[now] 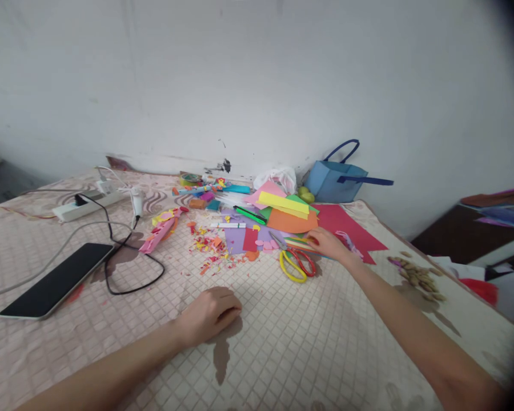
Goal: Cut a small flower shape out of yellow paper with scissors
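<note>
My left hand point(212, 314) rests on the tablecloth near the middle, its fingers curled in a loose fist with nothing seen in it. Over on the right, my right hand point(326, 242) reaches to a bundle of coloured paper strips point(298, 244), its fingertips pinched together at the strips' right end. Just in front of that bundle lie scissors point(294, 265) with one yellow and one red handle. Behind it are an orange paper sheet point(289, 221) and yellow paper point(283, 204). A green cutter-like tool point(250, 214) lies on the pile, above purple paper point(235, 240).
Paper scraps point(212, 244) litter the centre. At left are a black-screened tablet point(57, 281), cables and a power strip point(89, 205). A pink paper craft point(160, 231) lies nearby. Red paper point(346, 225), a blue bag point(336, 181) and peanuts point(418, 277) are at right.
</note>
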The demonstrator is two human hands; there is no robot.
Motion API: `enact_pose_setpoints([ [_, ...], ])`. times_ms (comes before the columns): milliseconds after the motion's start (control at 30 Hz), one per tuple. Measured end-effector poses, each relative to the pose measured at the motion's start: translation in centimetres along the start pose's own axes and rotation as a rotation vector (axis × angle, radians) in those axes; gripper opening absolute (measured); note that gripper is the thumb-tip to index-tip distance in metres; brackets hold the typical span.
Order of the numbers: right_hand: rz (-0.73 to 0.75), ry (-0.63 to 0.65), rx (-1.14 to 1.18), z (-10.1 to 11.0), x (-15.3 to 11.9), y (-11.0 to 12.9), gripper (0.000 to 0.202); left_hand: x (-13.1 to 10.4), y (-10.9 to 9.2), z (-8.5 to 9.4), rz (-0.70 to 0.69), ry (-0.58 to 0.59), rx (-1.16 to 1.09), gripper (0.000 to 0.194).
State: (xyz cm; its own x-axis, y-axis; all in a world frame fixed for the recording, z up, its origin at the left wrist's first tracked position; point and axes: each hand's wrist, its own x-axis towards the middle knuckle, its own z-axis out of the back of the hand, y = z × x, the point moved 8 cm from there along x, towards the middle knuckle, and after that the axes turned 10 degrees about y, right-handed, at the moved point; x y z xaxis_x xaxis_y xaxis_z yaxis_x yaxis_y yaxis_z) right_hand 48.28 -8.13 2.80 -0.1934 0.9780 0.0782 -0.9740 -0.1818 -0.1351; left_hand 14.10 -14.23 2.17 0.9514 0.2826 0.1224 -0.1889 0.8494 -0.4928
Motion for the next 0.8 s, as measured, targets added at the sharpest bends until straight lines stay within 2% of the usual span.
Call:
enact_pose_setpoints([
  [167,-0.041,-0.037,-0.125,-0.4,0.6,1.3,0.013,0.0,0.0,-0.1,-0.006,0.01,0.011,0.023],
  [533,-0.042,-0.034,-0.301,-0.2,1.3,3.1,0.012,0.1,-0.3,0.0,-0.021,0.016,0.044,0.023],
  [667,-0.052,-0.032,-0.303,0.0,1.4,3.1,0.014,0.1,-0.3,0.0,-0.014,0.016,0.051,0.022],
  [800,-0.084,-0.055,-0.285,1.3,0.9,2.5,0.018,0.1,-0.4,0.0,-0.041,0.007,0.058,0.023],
])
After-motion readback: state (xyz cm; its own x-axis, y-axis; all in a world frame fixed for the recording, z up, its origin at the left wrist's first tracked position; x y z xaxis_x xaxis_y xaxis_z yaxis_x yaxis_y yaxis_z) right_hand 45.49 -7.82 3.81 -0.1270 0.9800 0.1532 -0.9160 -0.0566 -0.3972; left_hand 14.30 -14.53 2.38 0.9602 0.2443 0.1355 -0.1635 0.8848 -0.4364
